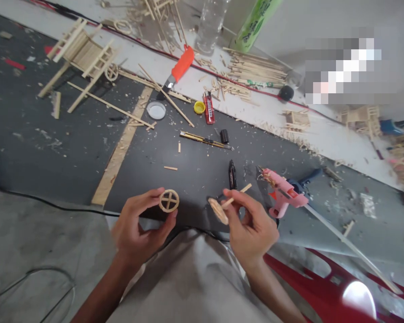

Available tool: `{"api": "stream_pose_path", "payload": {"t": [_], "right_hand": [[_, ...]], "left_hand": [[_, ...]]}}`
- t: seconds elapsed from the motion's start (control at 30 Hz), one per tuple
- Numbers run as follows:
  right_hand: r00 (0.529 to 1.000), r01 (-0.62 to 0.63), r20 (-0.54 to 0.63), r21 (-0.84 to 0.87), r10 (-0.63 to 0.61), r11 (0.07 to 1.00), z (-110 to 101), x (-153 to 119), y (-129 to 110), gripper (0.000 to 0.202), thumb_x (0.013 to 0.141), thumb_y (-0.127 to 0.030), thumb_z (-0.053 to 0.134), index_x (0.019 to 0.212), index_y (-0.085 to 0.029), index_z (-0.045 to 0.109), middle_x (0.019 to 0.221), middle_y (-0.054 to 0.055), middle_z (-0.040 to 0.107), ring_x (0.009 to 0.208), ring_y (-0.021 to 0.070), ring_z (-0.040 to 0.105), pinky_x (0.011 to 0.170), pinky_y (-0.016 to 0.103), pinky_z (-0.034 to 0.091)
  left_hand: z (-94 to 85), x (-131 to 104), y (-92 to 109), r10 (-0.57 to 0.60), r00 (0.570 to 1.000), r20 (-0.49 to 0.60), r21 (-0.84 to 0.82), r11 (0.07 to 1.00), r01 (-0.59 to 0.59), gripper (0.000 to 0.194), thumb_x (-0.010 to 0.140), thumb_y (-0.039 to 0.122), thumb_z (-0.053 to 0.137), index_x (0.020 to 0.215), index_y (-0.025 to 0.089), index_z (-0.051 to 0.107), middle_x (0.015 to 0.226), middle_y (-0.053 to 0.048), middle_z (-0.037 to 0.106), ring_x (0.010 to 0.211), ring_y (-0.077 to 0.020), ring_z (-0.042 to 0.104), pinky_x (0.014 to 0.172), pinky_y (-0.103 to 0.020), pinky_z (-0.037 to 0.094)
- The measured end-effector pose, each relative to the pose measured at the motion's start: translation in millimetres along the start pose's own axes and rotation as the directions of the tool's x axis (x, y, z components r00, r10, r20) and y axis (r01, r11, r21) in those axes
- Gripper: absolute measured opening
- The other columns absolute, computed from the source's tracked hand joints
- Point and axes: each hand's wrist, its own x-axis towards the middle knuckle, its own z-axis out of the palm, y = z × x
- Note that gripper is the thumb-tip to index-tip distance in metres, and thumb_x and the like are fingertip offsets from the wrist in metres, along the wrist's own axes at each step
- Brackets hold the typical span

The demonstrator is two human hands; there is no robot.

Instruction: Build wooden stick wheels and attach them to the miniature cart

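Between thumb and fingers, my left hand [143,222] grips a small wooden wheel [169,201] with crossed spokes, its face turned toward me. My right hand [251,224] pinches a thin wooden stick [238,195]. A second wooden wheel [218,211], seen nearly edge-on, sits at the stick's left end. Both hands are held over the front edge of the dark work table [148,157], a little apart from each other. Just beyond my right hand lies a black marker [232,174]. To its right is a pink glue gun [284,190] with a long glue stick in its back.
A yellow utility knife [205,140], a red lighter [209,107] and an orange-handled knife [182,64] lie farther back. A miniature wooden cart [84,51] stands at the back left. Stick bundles [256,69], a clear bottle [211,24] and a cable run along the back. A red chair [299,282] is below right.
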Motion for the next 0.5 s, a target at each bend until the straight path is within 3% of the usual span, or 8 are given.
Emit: {"api": "stream_pose_path", "payload": {"t": [0.1, 0.2, 0.33, 0.5], "right_hand": [[0.979, -0.184, -0.045, 0.21, 0.198, 0.96, 0, -3, -2, 0.011, 0.09, -0.023, 0.079, 0.1, -0.025, 0.081, 0.085, 0.002, 0.083, 0.063, 0.0169, 0.076, 0.055, 0.027, 0.062], [0.959, -0.265, 0.0, 0.345, 0.282, 0.9, 2, -4, -2, 0.013, 0.091, -0.035, 0.078, 0.093, -0.023, 0.082, 0.076, 0.002, 0.079, 0.058, 0.0179, 0.073, 0.051, 0.03, 0.061], [0.952, -0.302, 0.056, 0.325, 0.301, 0.896, 8, -9, -2, 0.023, 0.094, -0.04, 0.074, 0.081, -0.023, 0.081, 0.075, 0.003, 0.074, 0.061, 0.0167, 0.068, 0.053, 0.029, 0.055], [0.94, -0.337, 0.158, 0.282, 0.303, 0.898, 20, -16, -2, 0.026, 0.097, -0.043, 0.071, 0.088, -0.021, 0.082, 0.07, 0.001, 0.072, 0.053, 0.0143, 0.064, 0.05, 0.026, 0.053]], "left_hand": [[5.3, 0, 10, -0.001, 0.999, 0.037, -0.006, 1.0, 0.002, 0.051, 0.073, 0.008, 0.088, 0.117, 0.023, 0.066, 0.114, -0.009, 0.079, 0.096, -0.0235, 0.078, 0.084, -0.039, 0.065], [13.5, -1, 20, 0.009, 0.996, 0.088, 0.009, 1.0, -0.01, 0.045, 0.078, 0.011, 0.084, 0.117, 0.023, 0.066, 0.116, -0.008, 0.08, 0.101, -0.0238, 0.076, 0.087, -0.04, 0.061], [25.4, -1, 25, 0.086, 0.987, 0.137, 0.185, 0.976, -0.111, 0.043, 0.083, 0.016, 0.082, 0.121, 0.025, 0.065, 0.114, -0.005, 0.082, 0.104, -0.0254, 0.077, 0.094, -0.044, 0.053], [32.7, -5, 19, 0.119, 0.98, 0.161, 0.354, 0.92, -0.17, 0.047, 0.083, 0.026, 0.082, 0.127, 0.024, 0.065, 0.111, -0.004, 0.083, 0.104, -0.0262, 0.077, 0.1, -0.044, 0.046]]}}
